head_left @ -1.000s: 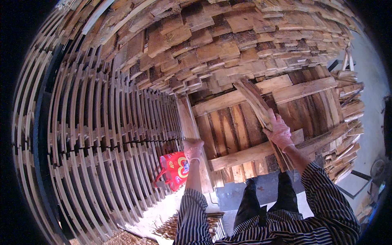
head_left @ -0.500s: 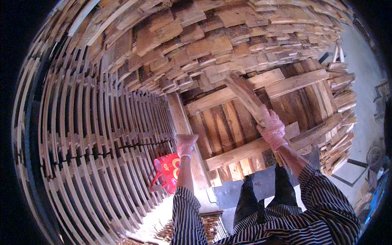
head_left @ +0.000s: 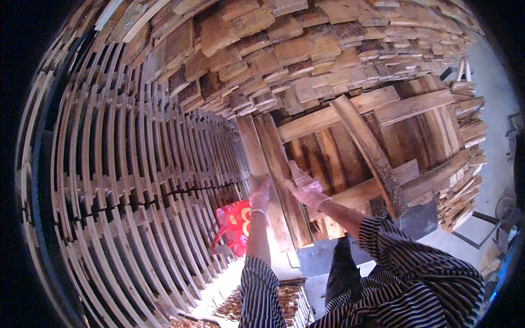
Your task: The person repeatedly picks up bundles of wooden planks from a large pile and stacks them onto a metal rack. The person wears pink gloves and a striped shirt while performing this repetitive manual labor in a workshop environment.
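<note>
Two rough wooden planks lie side by side along the left end of a wooden stack [head_left: 372,188]. My gloved left hand [head_left: 260,194] is closed on the left edge of the outer plank [head_left: 272,199]. Against the right edge of the inner plank [head_left: 273,145] rests my gloved right hand [head_left: 307,189], its fingers stretched out and the thumb apart. Farther right, a third plank [head_left: 363,145] slants across the stack, out of my hands. The fingertips of my left hand are partly hidden.
Tall layered board stacks [head_left: 301,46] rise at the far side, and slatted timber [head_left: 131,180] fills the left. A red bag [head_left: 238,227] sits beside my left forearm. Grey floor [head_left: 481,71] shows at the right; short board ends [head_left: 465,186] stick out there.
My right hand has let go of a slanting plank and moved left to the inner plank, which now lies beside the outer one. My left hand stays on the outer plank.
</note>
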Tool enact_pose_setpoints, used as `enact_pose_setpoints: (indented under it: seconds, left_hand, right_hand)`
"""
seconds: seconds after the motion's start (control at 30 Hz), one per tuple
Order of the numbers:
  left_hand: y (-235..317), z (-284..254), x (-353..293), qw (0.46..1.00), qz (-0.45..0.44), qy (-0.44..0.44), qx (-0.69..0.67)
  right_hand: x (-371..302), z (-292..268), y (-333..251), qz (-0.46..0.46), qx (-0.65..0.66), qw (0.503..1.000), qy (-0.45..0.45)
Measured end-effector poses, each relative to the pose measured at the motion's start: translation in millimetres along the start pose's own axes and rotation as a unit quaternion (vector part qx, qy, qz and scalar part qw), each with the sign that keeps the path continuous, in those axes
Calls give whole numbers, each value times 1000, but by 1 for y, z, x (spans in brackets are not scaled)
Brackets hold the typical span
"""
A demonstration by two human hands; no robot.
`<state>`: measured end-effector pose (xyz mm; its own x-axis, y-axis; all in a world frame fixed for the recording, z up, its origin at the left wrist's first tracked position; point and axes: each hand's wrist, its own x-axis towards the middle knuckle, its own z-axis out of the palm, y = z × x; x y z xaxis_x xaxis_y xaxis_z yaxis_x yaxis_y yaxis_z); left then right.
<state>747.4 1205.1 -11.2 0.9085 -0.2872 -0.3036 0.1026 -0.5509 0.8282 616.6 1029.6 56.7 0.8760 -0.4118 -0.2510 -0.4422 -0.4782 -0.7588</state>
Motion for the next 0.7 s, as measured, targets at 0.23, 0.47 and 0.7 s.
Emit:
enact_pose_setpoints:
  seconds: [0.23, 0.47, 0.7]
  left_hand:
    - [-19, 4, 19, 988, -47, -31, -143]
    - [-19, 0, 13, 994, -30, 7, -103]
    - [-23, -1, 20, 995, -8, 22, -97]
  right_hand:
    - [-30, -177, 105, 120, -344, 917, 164]
    - [-5, -83, 26, 133, -233, 959, 92]
    - [24, -23, 14, 117, 112, 986, -41]
